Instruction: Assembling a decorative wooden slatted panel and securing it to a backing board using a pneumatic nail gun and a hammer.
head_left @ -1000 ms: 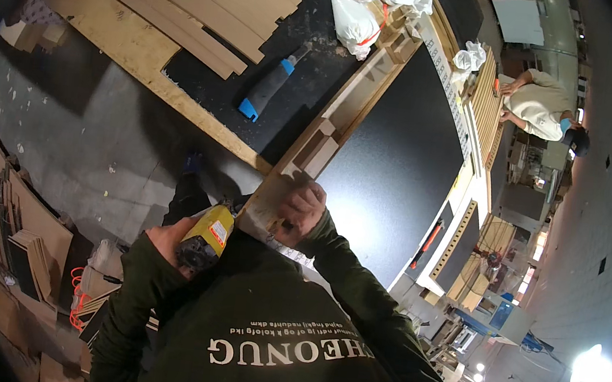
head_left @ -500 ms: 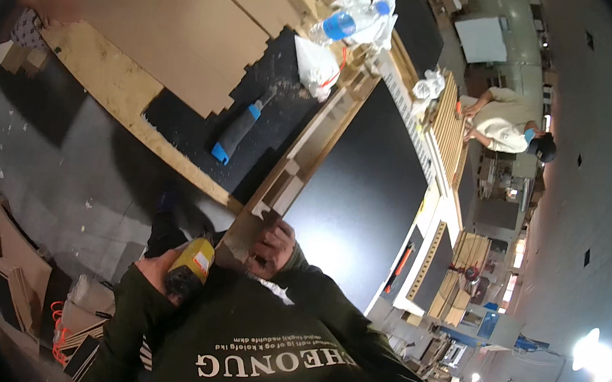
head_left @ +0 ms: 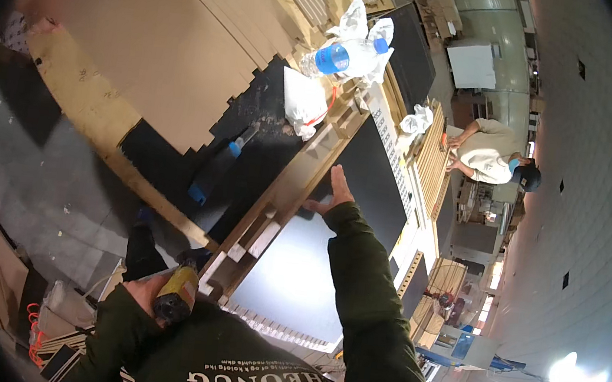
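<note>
A yellow-and-black power tool (head_left: 177, 291) is gripped in my left hand (head_left: 145, 292), low at the left beside the end of a long wooden frame (head_left: 275, 201). Its exact kind does not show. Small wooden blocks (head_left: 262, 239) sit inside the frame, which runs along the left edge of a black panel (head_left: 368, 164). My right hand (head_left: 335, 194) is stretched out, empty, with its fingers apart, over the panel beside the frame. A black-and-blue utility knife (head_left: 215, 172) lies on a dark surface to the left of the frame.
Cardboard sheets (head_left: 166, 34) cover the bench's far left. A water bottle (head_left: 335, 58) and a white plastic bag (head_left: 303, 101) lie at the frame's far end. A co-worker (head_left: 493, 151) stands at wooden slats (head_left: 429, 159) on the right. Another person's hand is blurred at far left.
My right hand has left the near end of the frame and reached out over the black panel, its fingers spreading. My left hand keeps the power tool, now slightly lower. The whole view has shifted.
</note>
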{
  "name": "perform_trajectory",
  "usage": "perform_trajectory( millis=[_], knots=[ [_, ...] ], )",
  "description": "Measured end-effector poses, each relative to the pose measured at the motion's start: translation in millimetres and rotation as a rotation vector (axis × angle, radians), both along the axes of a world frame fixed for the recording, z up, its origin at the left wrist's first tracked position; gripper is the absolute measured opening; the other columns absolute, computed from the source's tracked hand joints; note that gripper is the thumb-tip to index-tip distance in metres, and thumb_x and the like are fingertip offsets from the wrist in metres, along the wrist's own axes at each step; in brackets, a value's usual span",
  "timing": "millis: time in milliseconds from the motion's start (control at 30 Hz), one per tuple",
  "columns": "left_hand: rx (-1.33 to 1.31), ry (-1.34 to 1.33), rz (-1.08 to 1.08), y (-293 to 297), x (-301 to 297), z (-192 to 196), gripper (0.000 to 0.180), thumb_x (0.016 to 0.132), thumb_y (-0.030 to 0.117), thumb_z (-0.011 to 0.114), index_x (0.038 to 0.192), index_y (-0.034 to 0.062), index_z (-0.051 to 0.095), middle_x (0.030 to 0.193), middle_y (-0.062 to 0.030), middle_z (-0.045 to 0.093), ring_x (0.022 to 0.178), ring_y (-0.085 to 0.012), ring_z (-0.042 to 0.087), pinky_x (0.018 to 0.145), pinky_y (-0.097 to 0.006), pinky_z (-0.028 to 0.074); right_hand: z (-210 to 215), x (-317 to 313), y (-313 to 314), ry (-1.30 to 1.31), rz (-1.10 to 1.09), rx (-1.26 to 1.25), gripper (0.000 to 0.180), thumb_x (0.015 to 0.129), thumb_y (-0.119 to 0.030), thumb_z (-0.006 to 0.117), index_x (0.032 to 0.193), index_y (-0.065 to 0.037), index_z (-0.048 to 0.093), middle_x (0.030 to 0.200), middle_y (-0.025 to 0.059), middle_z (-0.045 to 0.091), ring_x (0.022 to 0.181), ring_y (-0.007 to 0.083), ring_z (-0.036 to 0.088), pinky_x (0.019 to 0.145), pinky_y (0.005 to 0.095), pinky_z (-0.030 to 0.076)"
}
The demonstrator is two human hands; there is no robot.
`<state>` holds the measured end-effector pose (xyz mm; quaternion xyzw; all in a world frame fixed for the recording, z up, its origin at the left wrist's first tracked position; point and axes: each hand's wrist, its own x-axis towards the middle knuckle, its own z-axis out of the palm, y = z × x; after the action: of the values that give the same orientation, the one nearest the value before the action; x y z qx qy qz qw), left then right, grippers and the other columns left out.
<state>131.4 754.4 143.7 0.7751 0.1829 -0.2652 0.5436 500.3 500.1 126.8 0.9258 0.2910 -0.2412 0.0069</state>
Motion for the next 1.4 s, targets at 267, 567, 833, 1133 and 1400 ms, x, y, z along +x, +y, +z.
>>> perform_trajectory(
  millis=[267, 567, 833, 1133, 1400],
  knots=[
    [-0.326, 0.090, 0.196, -39.1, -54.7, -127.3, 0.059, 0.062, 0.031, 0.067, 0.115, 0.0120, 0.052, 0.100, -0.0142, 0.061, 0.093, -0.0299, 0.060, 0.080, -0.036, 0.048, 12.0, 4.0, 24.2, 0.064, 0.050, -0.262, 0.119, 0.057, -0.051, 0.076, 0.136, 0.006, 0.007, 0.143, 0.0252, 0.004, 0.132, 0.0396, 0.010, 0.107, 0.0389, 0.020],
    [-0.372, 0.111, 0.179, -3.5, -1.6, -58.1, 0.058, 0.062, 0.029, 0.067, 0.113, 0.0072, 0.054, 0.102, -0.0163, 0.060, 0.099, -0.0283, 0.058, 0.085, -0.035, 0.045, 15.1, -0.5, 17.9, 0.014, 0.035, -0.139, 0.111, 0.059, -0.045, 0.077, 0.136, 0.003, 0.013, 0.142, 0.0260, 0.008, 0.129, 0.0428, 0.016, 0.105, 0.0404, 0.023],
    [-0.262, -0.082, 0.077, 16.0, 41.8, 13.3, 0.068, 0.060, 0.030, 0.070, 0.120, 0.0053, 0.049, 0.098, -0.0143, 0.063, 0.090, -0.0239, 0.063, 0.079, -0.031, 0.049, 16.5, 6.5, 20.2, -0.091, 0.011, -0.131, 0.100, 0.048, -0.052, 0.080, 0.132, -0.020, 0.035, 0.134, 0.0213, 0.026, 0.117, 0.0397, 0.040, 0.094, 0.0403, 0.039],
    [-0.186, -0.102, 0.029, 3.9, 7.6, 6.6, 0.062, 0.063, 0.038, 0.070, 0.115, 0.0085, 0.053, 0.091, -0.0166, 0.064, 0.084, -0.0277, 0.064, 0.073, -0.033, 0.050, 26.6, 11.2, 36.0, 0.017, 0.127, -0.292, 0.084, 0.046, -0.053, 0.080, 0.116, -0.017, 0.051, 0.124, 0.0232, 0.031, 0.103, 0.0407, 0.050, 0.089, 0.0405, 0.043],
    [-0.034, -0.033, -0.103, 26.7, 61.4, 72.7, 0.052, 0.064, 0.023, 0.075, 0.107, 0.0009, 0.056, 0.096, -0.0141, 0.063, 0.086, -0.0170, 0.062, 0.076, -0.031, 0.049, 18.5, -4.1, 19.8, -0.074, -0.219, -0.110, 0.119, 0.041, -0.057, 0.080, 0.136, -0.014, 0.023, 0.144, 0.0158, 0.012, 0.129, 0.0364, 0.026, 0.102, 0.0437, 0.030]
  ],
)
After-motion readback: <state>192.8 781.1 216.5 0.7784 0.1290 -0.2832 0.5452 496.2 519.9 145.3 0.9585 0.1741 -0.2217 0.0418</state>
